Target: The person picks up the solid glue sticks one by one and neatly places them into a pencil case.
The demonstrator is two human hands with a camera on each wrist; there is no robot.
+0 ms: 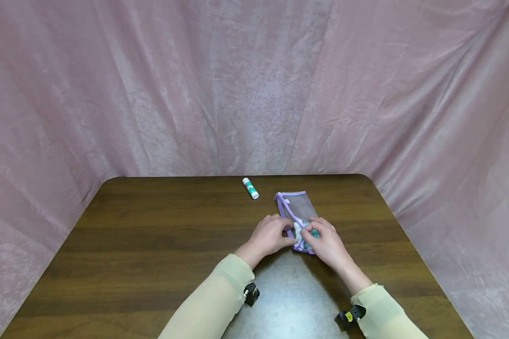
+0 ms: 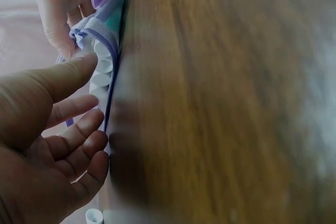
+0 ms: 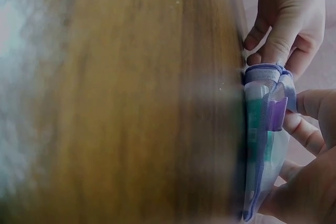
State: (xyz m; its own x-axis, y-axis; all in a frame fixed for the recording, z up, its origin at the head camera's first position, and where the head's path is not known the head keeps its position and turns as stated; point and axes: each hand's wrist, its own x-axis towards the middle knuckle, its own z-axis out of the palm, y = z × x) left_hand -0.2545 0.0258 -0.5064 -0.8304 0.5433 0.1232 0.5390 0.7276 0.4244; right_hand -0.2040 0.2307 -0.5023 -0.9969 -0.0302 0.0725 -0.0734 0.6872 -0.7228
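A mesh zip pouch with purple trim lies on the table, its zipper side partly open. Inside are several glue sticks with white round ends and teal labels, which show through the mesh. My left hand is at the left side of the pouch, thumb at the opening by the white ends, the other fingers loosely bent and spread below. My right hand pinches the zipper edge between thumb and index finger, its other fingers along the pouch. A purple tab sticks out from the trim.
One loose glue stick, white and teal, lies toward the back edge of the brown wooden table, left of the pouch. A pink curtain hangs behind and around the table. Small black cameras are strapped to both sleeves.
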